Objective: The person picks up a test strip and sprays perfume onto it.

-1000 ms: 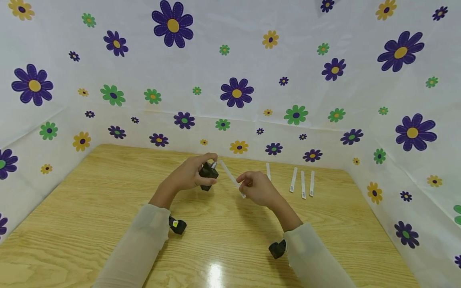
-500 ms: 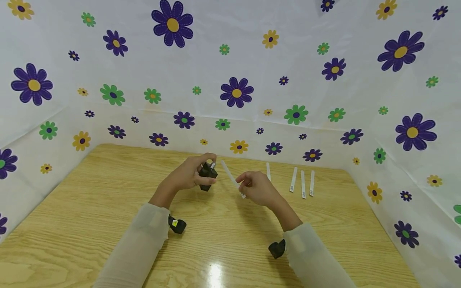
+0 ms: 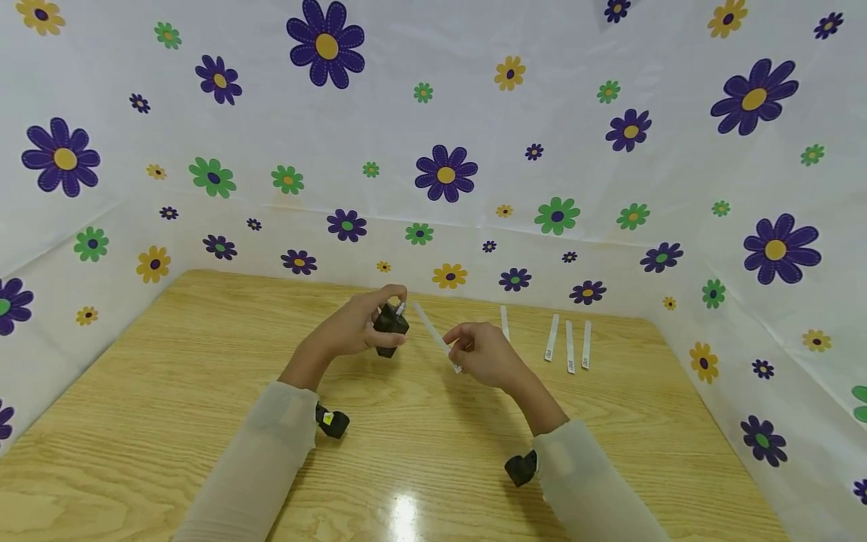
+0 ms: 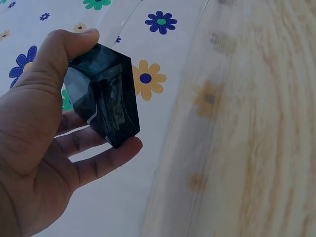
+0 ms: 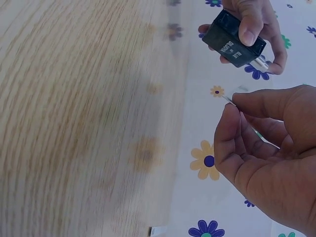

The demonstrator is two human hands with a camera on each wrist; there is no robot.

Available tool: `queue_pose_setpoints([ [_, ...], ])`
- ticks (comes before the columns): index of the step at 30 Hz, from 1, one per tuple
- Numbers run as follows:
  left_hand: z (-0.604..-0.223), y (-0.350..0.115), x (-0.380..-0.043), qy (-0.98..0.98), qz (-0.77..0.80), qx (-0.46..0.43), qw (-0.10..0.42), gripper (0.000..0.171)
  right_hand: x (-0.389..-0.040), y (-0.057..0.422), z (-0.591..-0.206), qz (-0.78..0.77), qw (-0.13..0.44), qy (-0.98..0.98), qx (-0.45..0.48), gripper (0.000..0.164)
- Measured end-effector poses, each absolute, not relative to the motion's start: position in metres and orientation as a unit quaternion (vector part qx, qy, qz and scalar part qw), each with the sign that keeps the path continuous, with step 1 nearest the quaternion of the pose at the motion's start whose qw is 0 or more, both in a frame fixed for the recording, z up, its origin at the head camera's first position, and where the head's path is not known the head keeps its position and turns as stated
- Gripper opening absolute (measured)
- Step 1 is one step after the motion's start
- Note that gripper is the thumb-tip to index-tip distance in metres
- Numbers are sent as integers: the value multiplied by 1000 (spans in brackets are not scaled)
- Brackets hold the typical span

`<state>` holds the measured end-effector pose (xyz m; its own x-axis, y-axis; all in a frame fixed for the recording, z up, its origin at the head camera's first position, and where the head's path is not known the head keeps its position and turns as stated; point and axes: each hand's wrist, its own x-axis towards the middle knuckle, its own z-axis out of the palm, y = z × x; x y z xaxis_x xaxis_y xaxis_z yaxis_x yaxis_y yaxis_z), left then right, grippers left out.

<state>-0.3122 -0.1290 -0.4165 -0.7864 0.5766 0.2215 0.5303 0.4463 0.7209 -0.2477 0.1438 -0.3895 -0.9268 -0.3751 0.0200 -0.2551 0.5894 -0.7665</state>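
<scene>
My left hand (image 3: pixel 348 325) grips a dark, faceted glass perfume bottle (image 3: pixel 390 324) above the far middle of the table. In the head view one finger arches over the bottle's silver spray nozzle (image 3: pixel 400 309). Pale lettering marks the bottle's side in the right wrist view. To its right, my right hand (image 3: pixel 489 358) pinches a white paper test strip (image 3: pixel 430 324) near its lower end. The strip slants up and left, its far tip close to the nozzle but apart from it. Seen edge-on in the right wrist view, the strip (image 5: pixel 228 99) is only a thin line.
Several more white strips lie on the wooden table (image 3: pixel 420 444) to the right, including one strip (image 3: pixel 570 346) with small print at its near end. A white flowered sheet (image 3: pixel 379 120) closes off the back and both sides. Each wrist wears a small black camera.
Both hands stay almost still, with the bottle and the strip held in the same places. The left hand has shifted only very slightly.
</scene>
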Motion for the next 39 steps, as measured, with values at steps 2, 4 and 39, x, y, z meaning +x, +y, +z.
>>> queue_pose_setpoints([
  [2, -416, -129, -312, 851, 411, 324, 26, 61, -248, 144, -390, -416, 71, 889, -175, 17],
  [4, -415, -129, -312, 853, 410, 323, 25, 62, -248, 144, -390, -415, 70, 891, -172, 17],
  [39, -405, -128, -308, 865, 392, 312, 19, 60, -265, 189, -406, -464, 72, 879, -81, 26],
])
